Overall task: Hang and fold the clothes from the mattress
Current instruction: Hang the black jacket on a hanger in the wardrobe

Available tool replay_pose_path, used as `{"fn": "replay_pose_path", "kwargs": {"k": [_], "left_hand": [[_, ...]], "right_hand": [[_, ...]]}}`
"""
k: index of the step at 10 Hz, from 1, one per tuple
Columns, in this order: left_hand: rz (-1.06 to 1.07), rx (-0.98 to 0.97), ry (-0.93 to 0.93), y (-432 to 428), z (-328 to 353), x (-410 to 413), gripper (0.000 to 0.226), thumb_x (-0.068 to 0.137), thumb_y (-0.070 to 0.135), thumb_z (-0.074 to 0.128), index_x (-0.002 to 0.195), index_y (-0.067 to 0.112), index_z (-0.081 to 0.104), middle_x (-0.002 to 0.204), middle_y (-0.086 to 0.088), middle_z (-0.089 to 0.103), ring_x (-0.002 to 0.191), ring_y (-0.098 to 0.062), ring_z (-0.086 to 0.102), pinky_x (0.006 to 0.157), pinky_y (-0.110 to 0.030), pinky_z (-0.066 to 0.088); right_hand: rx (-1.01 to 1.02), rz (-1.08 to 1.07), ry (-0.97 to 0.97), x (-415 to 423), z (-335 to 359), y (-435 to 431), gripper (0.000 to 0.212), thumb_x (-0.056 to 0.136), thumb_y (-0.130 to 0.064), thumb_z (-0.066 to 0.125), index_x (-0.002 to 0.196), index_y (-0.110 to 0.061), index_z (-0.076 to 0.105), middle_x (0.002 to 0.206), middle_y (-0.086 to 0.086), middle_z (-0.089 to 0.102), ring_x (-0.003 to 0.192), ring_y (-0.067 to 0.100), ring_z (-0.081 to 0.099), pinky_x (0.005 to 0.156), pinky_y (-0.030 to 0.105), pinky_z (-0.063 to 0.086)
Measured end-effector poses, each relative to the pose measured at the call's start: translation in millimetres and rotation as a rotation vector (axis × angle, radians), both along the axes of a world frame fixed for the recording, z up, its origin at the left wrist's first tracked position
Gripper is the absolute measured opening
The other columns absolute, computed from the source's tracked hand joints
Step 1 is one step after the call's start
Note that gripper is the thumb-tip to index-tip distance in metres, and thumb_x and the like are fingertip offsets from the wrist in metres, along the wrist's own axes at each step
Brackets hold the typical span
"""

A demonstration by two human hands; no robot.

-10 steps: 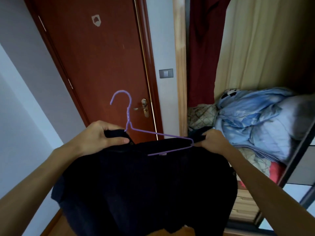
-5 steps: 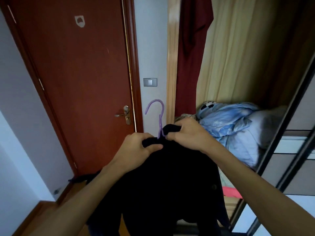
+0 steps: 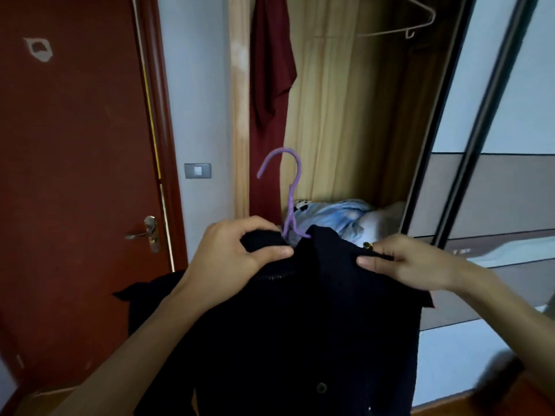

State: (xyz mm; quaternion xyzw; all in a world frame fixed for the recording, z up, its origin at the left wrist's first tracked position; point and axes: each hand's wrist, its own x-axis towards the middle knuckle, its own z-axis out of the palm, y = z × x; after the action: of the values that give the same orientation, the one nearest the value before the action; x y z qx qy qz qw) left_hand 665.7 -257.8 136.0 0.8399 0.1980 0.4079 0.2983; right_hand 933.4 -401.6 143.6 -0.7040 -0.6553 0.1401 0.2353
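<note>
1. Pinched at both shoulders by the left hand (image 3: 237,256) and the right hand (image 3: 411,262), the black buttoned coat (image 3: 300,325) is held before the open wardrobe (image 3: 345,115).
2. Its collar is best settled evenly round the purple hanger (image 3: 290,187) before hanging.
3. Thumbs (image 3: 277,252) are laid on the near face, forearms raised.

The room around me is dim, and the light falls soft and even on my left hand (image 3: 237,253) and right hand (image 3: 408,262). The brightest patch is the pale sliding door (image 3: 516,85) at 2 o'clock. The black garment (image 3: 300,325) I hold reads as a nearly featureless dark mass at 6 o'clock. The wide lens tilts the red door (image 3: 75,145) at 9 o'clock and slants the sliding door's rails, a dark blurred smear sits at 4 o'clock, and everything looks slightly soft.
</note>
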Motion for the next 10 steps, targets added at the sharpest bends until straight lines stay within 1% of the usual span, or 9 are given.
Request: {"fn": "replay_pose_path", "kwargs": {"k": [2, 3, 4, 5, 6, 7, 8, 9, 10], "left_hand": [[-0.118, 0.044, 0.088, 0.0, -0.2, 70.1, 0.040, 0.067, 0.065, 0.072, 0.098, 0.039, 0.072, 0.094, 0.025, 0.071, 0.092, 0.002, 0.066, 0.086, -0.040, 0.053], [-0.225, 0.036, 0.081, -6.4, -6.2, 104.0, 0.035, 0.069, 0.057, 0.071, 0.097, 0.037, 0.072, 0.088, 0.018, 0.073, 0.083, -0.002, 0.069, 0.079, -0.042, 0.055], [-0.287, 0.076, 0.031, -9.9, -2.0, 133.3, 0.029, 0.073, 0.048, 0.077, 0.098, 0.035, 0.072, 0.092, 0.018, 0.073, 0.087, 0.002, 0.067, 0.082, -0.037, 0.054], [-0.276, 0.160, -0.043, -2.5, 11.3, 164.9, 0.032, 0.073, 0.051, 0.078, 0.099, 0.035, 0.072, 0.096, 0.025, 0.070, 0.094, 0.008, 0.063, 0.086, -0.026, 0.051], [-0.270, 0.157, -0.095, 14.8, 21.3, 199.9, 0.032, 0.079, 0.051, 0.074, 0.107, 0.034, 0.071, 0.104, 0.021, 0.070, 0.099, 0.006, 0.063, 0.089, -0.029, 0.052], [-0.201, 0.161, -0.132, 35.5, 27.0, 235.6, 0.032, 0.089, 0.048, 0.064, 0.115, 0.031, 0.068, 0.113, 0.016, 0.067, 0.110, -0.003, 0.059, 0.097, -0.035, 0.048], [-0.223, -0.023, -0.099, 53.4, 41.6, 266.0, 0.045, 0.092, 0.064, 0.045, 0.122, 0.035, 0.062, 0.122, 0.016, 0.062, 0.117, -0.002, 0.054, 0.105, -0.036, 0.044], [-0.254, -0.171, -0.112, 75.6, 71.2, 295.7, 0.062, 0.086, 0.079, 0.033, 0.124, 0.037, 0.059, 0.122, 0.019, 0.060, 0.116, -0.001, 0.054, 0.106, -0.036, 0.041], [-0.237, -0.138, -0.156, 100.2, 106.2, 324.9, 0.071, 0.077, 0.084, 0.040, 0.128, 0.037, 0.056, 0.127, 0.019, 0.057, 0.117, 0.000, 0.053, 0.107, -0.035, 0.041]], "right_hand": [[-0.113, -0.112, 0.239, 2.3, -7.8, -38.1, 0.059, 0.086, -0.067, 0.048, 0.067, -0.011, 0.050, 0.061, 0.000, 0.047, 0.057, 0.014, 0.044, 0.057, 0.027, 0.035], [-0.014, -0.234, 0.441, 3.4, -9.8, -53.7, 0.083, 0.074, -0.078, 0.057, 0.086, 0.003, 0.061, 0.080, 0.031, 0.062, 0.069, 0.026, 0.056, 0.067, 0.036, 0.043], [0.046, -0.377, 0.655, 7.4, 7.1, -71.6, 0.079, 0.067, -0.068, 0.073, 0.094, 0.006, 0.070, 0.100, 0.032, 0.069, 0.087, 0.039, 0.071, 0.074, 0.035, 0.055], [0.152, -0.544, 0.900, 21.7, 34.7, -79.8, 0.124, 0.000, -0.056, 0.094, 0.104, 0.007, 0.069, 0.104, 0.021, 0.072, 0.079, 0.030, 0.072, 0.069, 0.025, 0.057], [0.215, -0.532, 1.158, 47.3, 58.0, -74.3, 0.155, -0.002, -0.058, 0.092, 0.130, 0.012, 0.054, 0.136, 0.025, 0.055, 0.112, 0.035, 0.065, 0.102, 0.045, 0.042], [0.224, -0.473, 1.176, 64.5, 74.5, -62.5, 0.110, 0.048, -0.079, 0.070, 0.119, 0.005, 0.066, 0.128, 0.026, 0.063, 0.093, 0.028, 0.074, 0.084, 0.042, 0.050], [0.152, -0.336, 1.105, 77.8, 94.0, -33.5, 0.106, 0.063, -0.082, 0.048, 0.106, 0.012, 0.070, 0.115, 0.029, 0.067, 0.104, 0.040, 0.068, 0.085, 0.041, 0.057], [0.174, -0.292, 1.148, 109.4, 115.6, 11.0, 0.110, 0.078, -0.082, 0.038, 0.113, 0.020, 0.058, 0.106, 0.033, 0.064, 0.098, 0.046, 0.060, 0.092, 0.045, 0.044], [0.244, -0.244, 1.101, 139.7, 137.6, 58.7, 0.094, 0.082, -0.074, 0.043, 0.099, 0.014, 0.068, 0.104, 0.030, 0.069, 0.096, 0.042, 0.067, 0.091, 0.043, 0.048]]}}
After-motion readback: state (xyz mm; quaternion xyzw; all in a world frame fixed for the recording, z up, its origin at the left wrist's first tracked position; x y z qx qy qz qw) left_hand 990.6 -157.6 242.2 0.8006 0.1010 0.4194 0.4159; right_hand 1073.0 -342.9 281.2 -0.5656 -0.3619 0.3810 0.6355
